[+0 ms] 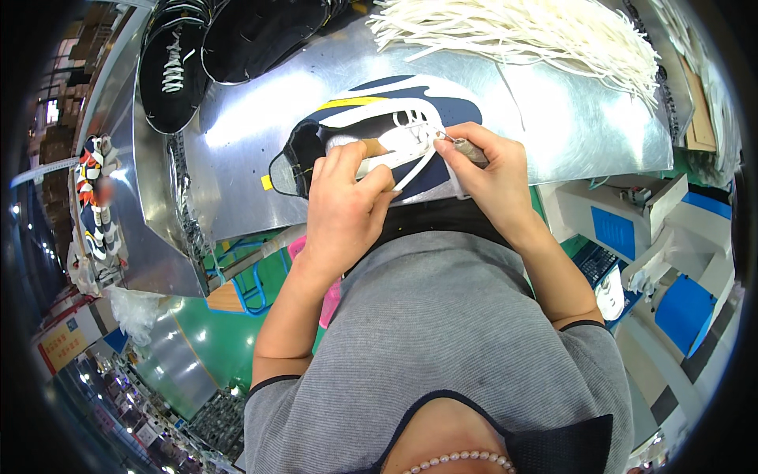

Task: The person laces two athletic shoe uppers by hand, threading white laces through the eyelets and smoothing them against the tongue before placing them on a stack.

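A navy, white and yellow shoe upper [462,103] lies on the metal table in front of me, its collar toward the left. White shoelace [424,163] runs through the eyelets on its near side. My left hand [346,207] is closed over the opening, with a length of the lace pinched between thumb and fingers. In my right hand [496,175], a small hook tool [471,152] with a worn, wrapped-looking handle is gripped, its thin metal tip at the eyelets. The tip's exact place in the eyelet is too small to make out.
A thick bundle of white laces [521,35] is spread along the far right of the metal table [253,189]. Black shoe uppers [170,75] lie at the far left, one laced. Colourful shoe pieces [99,197] hang further left. White-and-blue bins [616,229] stand to the right.
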### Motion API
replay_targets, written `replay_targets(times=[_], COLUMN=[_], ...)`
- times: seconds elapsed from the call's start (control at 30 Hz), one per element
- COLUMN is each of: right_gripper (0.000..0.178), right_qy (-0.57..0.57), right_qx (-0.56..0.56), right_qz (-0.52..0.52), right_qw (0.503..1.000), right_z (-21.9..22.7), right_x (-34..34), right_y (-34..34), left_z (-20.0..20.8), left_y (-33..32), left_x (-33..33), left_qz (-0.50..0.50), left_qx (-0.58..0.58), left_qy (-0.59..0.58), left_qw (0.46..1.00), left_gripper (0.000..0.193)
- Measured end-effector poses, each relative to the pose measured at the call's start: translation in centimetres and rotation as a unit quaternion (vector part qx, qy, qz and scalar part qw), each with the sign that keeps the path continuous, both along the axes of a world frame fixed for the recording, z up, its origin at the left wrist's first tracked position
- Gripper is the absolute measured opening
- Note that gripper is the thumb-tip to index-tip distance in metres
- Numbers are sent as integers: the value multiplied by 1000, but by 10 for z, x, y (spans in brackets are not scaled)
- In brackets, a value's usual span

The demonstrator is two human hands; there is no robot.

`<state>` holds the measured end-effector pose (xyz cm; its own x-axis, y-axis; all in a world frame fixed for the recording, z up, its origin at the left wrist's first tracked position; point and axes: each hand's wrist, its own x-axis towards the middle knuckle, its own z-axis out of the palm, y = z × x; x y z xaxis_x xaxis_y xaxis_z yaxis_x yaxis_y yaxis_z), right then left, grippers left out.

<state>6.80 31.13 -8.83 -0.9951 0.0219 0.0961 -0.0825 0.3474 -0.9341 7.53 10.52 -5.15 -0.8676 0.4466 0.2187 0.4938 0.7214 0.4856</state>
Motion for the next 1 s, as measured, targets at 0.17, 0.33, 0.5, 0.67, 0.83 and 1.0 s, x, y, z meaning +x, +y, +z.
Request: replay_targets(times=[0.17,0.33,0.5,0.67,0.83,1.0], right_gripper=[12,9,13,15,14,15], right_qy=[125,-317,-336,-117,-69,-47], right_qx=[39,-357,-306,-200,-167,-177], right_qz=[-46,157,267,147,93,74], right_qw=[990,865,850,962,979,980], right_z=[10,31,15,15,0,-2], right_x=[-5,4,31,3,-30,-31], right_y=[1,14,-3,-11,-22,-29], left_z=[-2,-6,0,2,4,0], left_y=[0,-1,0,-4,-9,0], left_x=[-2,-7,-13,-17,-23,-21], left_qz=[26,62,75,64,56,96], left_qx=[42,53,58,63,106,83], left_qy=[-17,-47,-94,-119,-177,-164], left_qw=[999,996,991,989,977,978], left_gripper=[36,39,36,32,29,25])
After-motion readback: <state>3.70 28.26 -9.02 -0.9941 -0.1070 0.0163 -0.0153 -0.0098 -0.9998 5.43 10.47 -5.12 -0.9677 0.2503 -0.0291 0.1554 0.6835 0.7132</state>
